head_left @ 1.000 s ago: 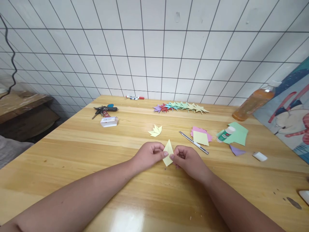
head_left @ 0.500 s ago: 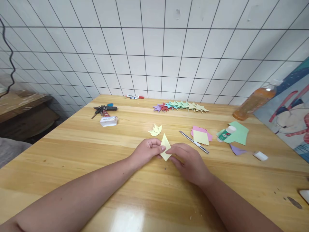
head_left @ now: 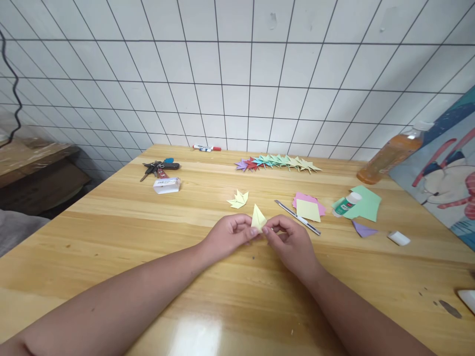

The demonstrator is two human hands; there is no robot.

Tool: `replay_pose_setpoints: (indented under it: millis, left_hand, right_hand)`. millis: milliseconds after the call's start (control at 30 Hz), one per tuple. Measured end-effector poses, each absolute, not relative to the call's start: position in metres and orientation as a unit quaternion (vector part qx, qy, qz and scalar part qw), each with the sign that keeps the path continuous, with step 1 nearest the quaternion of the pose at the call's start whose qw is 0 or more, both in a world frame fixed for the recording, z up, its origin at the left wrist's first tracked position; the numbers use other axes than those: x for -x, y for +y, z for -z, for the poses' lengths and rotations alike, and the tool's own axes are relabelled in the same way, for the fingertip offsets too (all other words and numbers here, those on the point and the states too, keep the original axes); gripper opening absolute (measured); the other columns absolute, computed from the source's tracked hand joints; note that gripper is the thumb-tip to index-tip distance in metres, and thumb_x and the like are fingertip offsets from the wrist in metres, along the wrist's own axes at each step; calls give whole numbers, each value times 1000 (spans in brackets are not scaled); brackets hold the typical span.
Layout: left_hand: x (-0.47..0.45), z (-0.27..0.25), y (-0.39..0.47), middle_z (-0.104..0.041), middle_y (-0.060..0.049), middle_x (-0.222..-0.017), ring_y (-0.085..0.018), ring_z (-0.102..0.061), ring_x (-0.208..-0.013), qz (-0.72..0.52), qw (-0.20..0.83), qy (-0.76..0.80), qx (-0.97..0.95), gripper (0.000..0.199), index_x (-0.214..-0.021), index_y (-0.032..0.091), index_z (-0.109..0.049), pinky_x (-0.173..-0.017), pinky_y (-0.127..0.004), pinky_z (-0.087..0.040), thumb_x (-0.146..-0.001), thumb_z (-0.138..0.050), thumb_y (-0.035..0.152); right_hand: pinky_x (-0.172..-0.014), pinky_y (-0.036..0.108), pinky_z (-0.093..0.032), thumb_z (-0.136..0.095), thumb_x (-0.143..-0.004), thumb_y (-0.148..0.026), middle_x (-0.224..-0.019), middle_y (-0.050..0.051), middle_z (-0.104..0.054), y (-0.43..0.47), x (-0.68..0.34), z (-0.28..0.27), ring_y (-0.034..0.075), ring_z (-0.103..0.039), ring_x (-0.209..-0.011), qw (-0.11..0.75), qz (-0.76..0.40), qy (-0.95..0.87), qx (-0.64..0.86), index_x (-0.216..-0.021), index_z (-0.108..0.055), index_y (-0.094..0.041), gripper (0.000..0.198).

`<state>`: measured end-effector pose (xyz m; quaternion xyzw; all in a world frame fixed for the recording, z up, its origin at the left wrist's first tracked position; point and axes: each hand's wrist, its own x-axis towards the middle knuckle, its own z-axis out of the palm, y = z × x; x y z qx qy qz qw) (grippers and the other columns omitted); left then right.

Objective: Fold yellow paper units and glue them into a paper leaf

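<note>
Between my hands is a small piece of folded yellow paper (head_left: 258,217), its point facing away from me and a crease running down its middle. My left hand (head_left: 235,232) pinches its lower left side with the thumb on top. At the lower right corner, my right hand (head_left: 289,240) pinches the paper between thumb and fingertips. Just beyond lies a pointed yellow folded paper piece (head_left: 238,199). A craft knife (head_left: 297,217) rests to the right of it, beside square yellow paper (head_left: 308,210) on pink sheets (head_left: 318,205).
At the back stands a row of multicoloured folded paper pieces (head_left: 278,162) near a marker (head_left: 207,148). Keys (head_left: 159,168) and a small white box (head_left: 166,185) lie left. Rightward are a glue stick (head_left: 347,203), green paper (head_left: 369,203), purple paper (head_left: 363,229), an eraser (head_left: 399,238) and a bottle (head_left: 393,153).
The yellow paper has gone from a diamond shape to a shorter, triangle-like shape, its lower part now folded or turned out of sight. My right fingers have shifted to its lower right corner.
</note>
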<state>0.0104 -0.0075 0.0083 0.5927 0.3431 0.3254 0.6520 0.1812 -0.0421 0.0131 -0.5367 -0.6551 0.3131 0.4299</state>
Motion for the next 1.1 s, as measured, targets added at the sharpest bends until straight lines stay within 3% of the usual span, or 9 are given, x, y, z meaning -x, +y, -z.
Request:
replay_pose_setpoints:
  millis: [133, 200, 267, 333, 433, 500, 633, 867, 1100]
  left_hand:
    - [-11, -5, -7, -68, -3, -72, -13, -62, -67, -310, 643, 363, -598, 27, -82, 13, -64, -65, -23, -46, -72, -66, 38]
    - [-11, -4, -7, -68, -2, -70, -13, -61, -65, -309, 633, 374, -603, 26, -80, 13, -64, -63, -23, -46, -74, -64, 38]
    - [-11, -4, -7, -68, -2, -70, -13, -61, -65, -314, 625, 376, -608, 24, -79, 13, -64, -63, -22, -46, -75, -63, 37]
    - [-11, -4, -7, -68, -2, -70, -13, -61, -66, -322, 619, 375, -610, 24, -78, 13, -64, -63, -22, -46, -76, -62, 36]
    - [-11, -5, -7, -68, -3, -71, -13, -62, -67, -329, 601, 381, -621, 24, -79, 13, -64, -63, -22, -46, -76, -61, 36]
    - [-11, -5, -7, -68, -3, -71, -14, -62, -67, -330, 578, 389, -636, 24, -78, 13, -64, -64, -22, -47, -77, -60, 36]
    - [-10, -6, -8, -68, -4, -71, -14, -62, -68, -328, 536, 400, -667, 24, -76, 14, -64, -65, -23, -47, -80, -56, 35]
    - [-8, -9, -8, -69, -4, -73, -16, -61, -70, -302, 477, 399, -723, 25, -74, 14, -67, -65, -22, -45, -80, -55, 35]
    - [-9, -14, -8, -68, -4, -65, -14, -59, -60, -287, 514, 417, -693, 28, -64, 13, -66, -59, -22, -42, -78, -56, 36]
  right_hand:
    - [-51, 22, -40, -54, -81, -30, -69, 1, -59, -42, -181, -13, 13, -52, -59, 426, -288, -660, 548, -72, -58, -20, 14]
    - [-49, 21, -41, -55, -79, -31, -72, 1, -59, -42, -180, -13, 13, -54, -60, 438, -310, -646, 543, -82, -56, -20, 11]
    - [-49, 21, -43, -59, -76, -30, -81, 1, -61, -42, -179, -13, 13, -57, -64, 450, -355, -625, 530, -104, -50, -22, 30]
    - [-54, 23, -46, -62, -73, -30, -87, 2, -63, -41, -178, -13, 14, -61, -68, 441, -398, -612, 522, -113, -47, -23, 44]
    - [-59, 25, -48, -62, -73, -34, -80, 3, -66, -39, -179, -12, 16, -62, -70, 404, -458, -592, 526, -89, -60, -20, 22]
    - [-57, 24, -47, -63, -72, -37, -72, 2, -65, -37, -180, -11, 16, -60, -67, 398, -497, -564, 526, -77, -61, -19, 19]
    - [-50, 21, -44, -69, -66, -41, -60, -2, -57, -35, -183, -8, 11, -50, -54, 419, -525, -516, 531, -68, -60, -17, 25]
    - [-49, 21, -40, -71, -62, -43, -52, -5, -48, -34, -184, -9, 8, -42, -49, 422, -529, -503, 537, -59, -58, -17, 29]
    - [-49, 22, -37, -68, -66, -42, -52, -5, -47, -35, -184, -10, 8, -42, -48, 417, -535, -505, 533, -58, -58, -16, 29]
